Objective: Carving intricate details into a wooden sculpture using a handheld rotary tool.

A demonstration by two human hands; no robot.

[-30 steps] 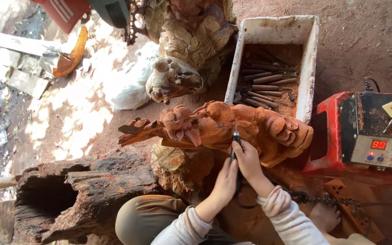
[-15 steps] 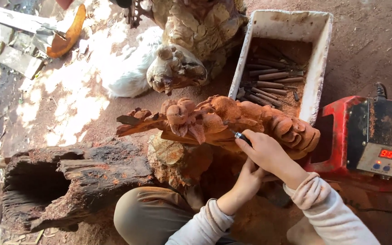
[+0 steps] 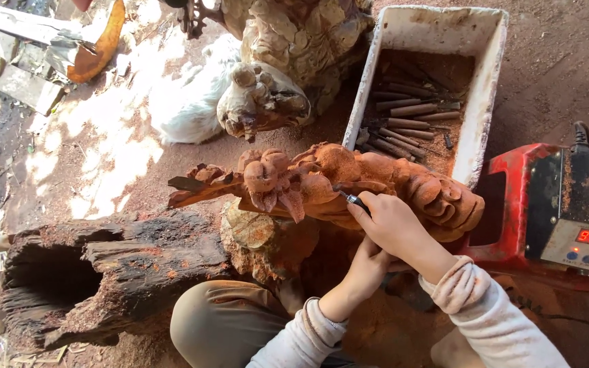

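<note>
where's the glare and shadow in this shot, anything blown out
Head view: sunlit dirt ground at left is blown out, as is the white sack; the hollow log cavity falls into deep shadow; the reddish wood carving, right hand and small carving tool sit in even shade, sharp.

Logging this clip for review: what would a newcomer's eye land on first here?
First, the reddish wood carving lying across the middle, with the right hand pressing a small carving tool into it and the left hand just beneath. Behind it, a white tray holds more tools; a hollow dark log lies at lower left.
</note>
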